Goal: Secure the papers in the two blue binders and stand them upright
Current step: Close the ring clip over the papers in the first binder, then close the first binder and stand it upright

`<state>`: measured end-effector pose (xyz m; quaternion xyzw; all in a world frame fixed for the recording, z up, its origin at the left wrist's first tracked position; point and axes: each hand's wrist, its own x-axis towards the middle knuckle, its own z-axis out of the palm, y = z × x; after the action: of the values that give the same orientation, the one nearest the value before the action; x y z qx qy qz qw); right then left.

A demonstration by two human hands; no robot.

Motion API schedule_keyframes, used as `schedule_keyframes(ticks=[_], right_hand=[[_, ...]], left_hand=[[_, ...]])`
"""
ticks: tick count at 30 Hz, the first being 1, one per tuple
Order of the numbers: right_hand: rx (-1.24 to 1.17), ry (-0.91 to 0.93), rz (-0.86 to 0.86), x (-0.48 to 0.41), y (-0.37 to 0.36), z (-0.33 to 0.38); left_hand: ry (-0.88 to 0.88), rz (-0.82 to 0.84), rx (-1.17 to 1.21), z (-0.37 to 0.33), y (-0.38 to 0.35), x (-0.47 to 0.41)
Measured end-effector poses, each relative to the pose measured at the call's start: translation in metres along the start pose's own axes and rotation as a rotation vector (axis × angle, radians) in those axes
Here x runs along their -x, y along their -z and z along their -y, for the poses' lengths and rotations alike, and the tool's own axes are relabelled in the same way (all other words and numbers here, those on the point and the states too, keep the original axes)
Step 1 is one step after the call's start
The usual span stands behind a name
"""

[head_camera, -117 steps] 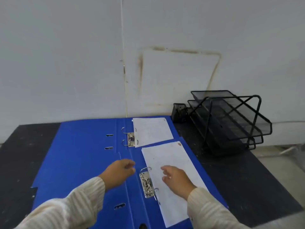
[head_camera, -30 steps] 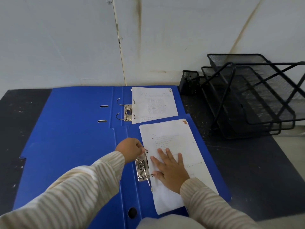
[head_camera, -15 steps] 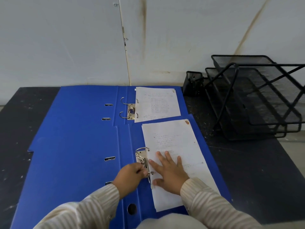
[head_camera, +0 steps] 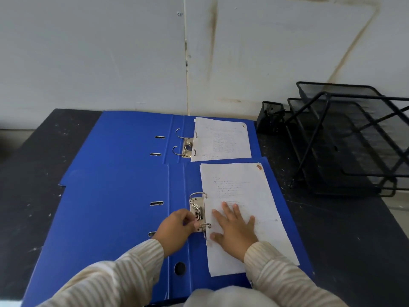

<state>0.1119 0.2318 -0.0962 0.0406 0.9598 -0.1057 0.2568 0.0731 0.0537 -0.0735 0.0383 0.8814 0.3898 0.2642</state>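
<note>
Two blue binders lie open flat on dark table (head_camera: pixel 345 235), one behind other, overlapping. Near binder (head_camera: pixel 110 218): paper stack (head_camera: pixel 241 189) on right side. Right hand (head_camera: pixel 235 231) flat, fingers spread, pressing on paper beside metal ring mechanism (head_camera: pixel 197 210). Left hand (head_camera: pixel 176 229) curled, fingertips pinching mechanism's lever. Far binder (head_camera: pixel 132 138): rings open, papers (head_camera: pixel 221 139) on right side. Black mesh tray rack (head_camera: pixel 354 138) at right, against white wall.

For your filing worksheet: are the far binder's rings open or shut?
Open. The far binder's rings curl left, parted from the posts by its paper.
</note>
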Motion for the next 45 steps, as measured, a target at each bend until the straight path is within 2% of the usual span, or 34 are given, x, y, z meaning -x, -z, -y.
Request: schedule_keyframes(ticks=[3, 6, 9, 14, 19, 24, 28, 37, 42, 45], right_hand=[[-0.126, -0.034, -0.061, 0.002, 0.001, -0.003], [-0.354, -0.050, -0.150, 0.009, 0.004, 0.003], [-0.488, 0.040, -0.272, 0.018, 0.008, 0.019], [-0.481, 0.246, -0.360, 0.025, 0.010, 0.068], [-0.354, 0.343, -0.199, 0.019, -0.009, 0.116], [-0.227, 0.228, -0.008, 0.010, -0.028, 0.145], [-0.087, 0.128, 0.002, 0.005, -0.035, 0.160], [-0.071, -0.017, -0.049, 0.004, -0.037, 0.181], [-0.096, -0.056, -0.071, 0.007, -0.034, 0.186], [-0.199, -0.074, -0.097, 0.011, -0.029, 0.186]], left_hand=[[-0.006, -0.103, -0.005, 0.018, 0.010, 0.011], [0.021, -0.209, -0.005, 0.047, 0.027, 0.020], [0.109, -0.342, -0.059, 0.079, 0.047, 0.027], [0.290, -0.467, -0.205, 0.117, 0.079, 0.044], [0.462, -0.509, -0.189, 0.149, 0.110, 0.066], [0.553, -0.510, -0.117, 0.174, 0.133, 0.087], [0.584, -0.456, -0.099, 0.187, 0.142, 0.103], [0.573, -0.425, 0.162, 0.201, 0.161, 0.105], [0.556, -0.362, 0.644, 0.196, 0.182, 0.103], [0.508, -0.305, 0.812, 0.191, 0.197, 0.106]])
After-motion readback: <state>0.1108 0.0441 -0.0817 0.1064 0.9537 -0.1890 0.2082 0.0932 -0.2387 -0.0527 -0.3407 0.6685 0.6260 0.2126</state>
